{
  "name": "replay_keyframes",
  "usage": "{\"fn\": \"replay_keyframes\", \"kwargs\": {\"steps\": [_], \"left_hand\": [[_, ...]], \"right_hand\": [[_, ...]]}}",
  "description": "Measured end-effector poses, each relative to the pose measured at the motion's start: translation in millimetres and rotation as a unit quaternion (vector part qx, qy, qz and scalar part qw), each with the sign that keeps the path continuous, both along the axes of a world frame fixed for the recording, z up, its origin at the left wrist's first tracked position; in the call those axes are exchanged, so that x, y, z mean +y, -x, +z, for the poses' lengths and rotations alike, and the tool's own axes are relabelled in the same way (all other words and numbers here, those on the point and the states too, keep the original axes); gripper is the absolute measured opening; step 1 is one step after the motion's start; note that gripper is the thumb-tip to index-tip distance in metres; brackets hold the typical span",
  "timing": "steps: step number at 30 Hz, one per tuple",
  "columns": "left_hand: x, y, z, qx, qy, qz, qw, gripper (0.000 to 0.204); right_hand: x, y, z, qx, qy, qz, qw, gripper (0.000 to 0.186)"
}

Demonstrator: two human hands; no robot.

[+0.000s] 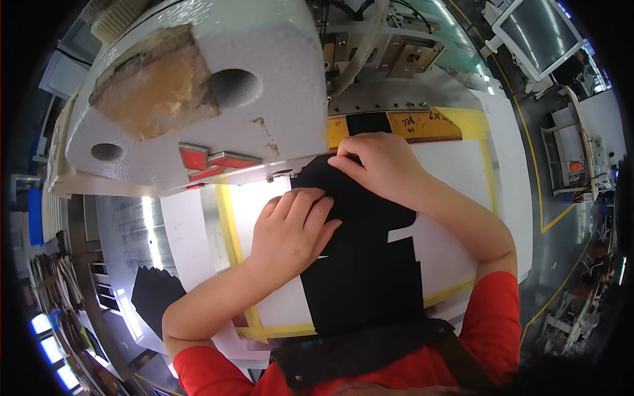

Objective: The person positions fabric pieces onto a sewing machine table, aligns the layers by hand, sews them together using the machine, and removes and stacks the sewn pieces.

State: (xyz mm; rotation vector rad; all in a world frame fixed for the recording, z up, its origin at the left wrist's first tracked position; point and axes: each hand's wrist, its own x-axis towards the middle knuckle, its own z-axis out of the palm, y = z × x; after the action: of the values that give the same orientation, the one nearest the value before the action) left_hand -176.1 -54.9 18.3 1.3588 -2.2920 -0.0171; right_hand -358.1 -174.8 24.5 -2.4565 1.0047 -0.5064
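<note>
A black cut-out sheet (363,284) with notched edges lies on the white work surface, its near end reaching my apron. My left hand (290,224) rests on the sheet's left edge, fingers bent together and thumb apart. Farther away and to the right, my right hand (386,165) is at the sheet's far part, thumb and index finger closed together near its edge. Beyond that hand, a black strip crosses an amber bar (426,127) that has handwriting on it. The machine head partly covers the sheet's far left corner.
A large grey-white machine head (277,86) hangs over the far left, close to both hands. Yellow tape (234,224) frames the white surface. Metal fittings (409,56) and a clear hose stand at the back. Another black piece (155,297) lies at left. A screen (538,36) stands far right.
</note>
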Motion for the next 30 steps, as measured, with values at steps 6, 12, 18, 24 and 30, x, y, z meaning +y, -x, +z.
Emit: {"fn": "replay_keyframes", "kwargs": {"steps": [6,12,18,24,30], "left_hand": [[0,0,-1,-0.06,-0.054,0.057,0.995,0.057],[0,1,-1,-0.068,-0.05,0.057,0.995,0.057],[0,0,-1,-0.078,-0.039,0.06,0.994,0.059],[-3,0,-7,-0.072,-0.026,0.064,0.995,0.061],[-9,-3,-4,-0.083,-0.021,0.063,0.994,0.063]], "right_hand": [[-12,-11,-4,0.005,0.01,-0.025,1.0,0.025],[-13,-8,2,0.017,-0.044,-0.002,0.999,0.026],[-11,-10,-4,-0.013,-0.031,-0.023,0.999,0.025],[-9,-13,-7,0.01,0.013,-0.022,1.0,0.024],[-9,-14,-2,0.049,0.076,-0.017,0.996,0.028]]}}
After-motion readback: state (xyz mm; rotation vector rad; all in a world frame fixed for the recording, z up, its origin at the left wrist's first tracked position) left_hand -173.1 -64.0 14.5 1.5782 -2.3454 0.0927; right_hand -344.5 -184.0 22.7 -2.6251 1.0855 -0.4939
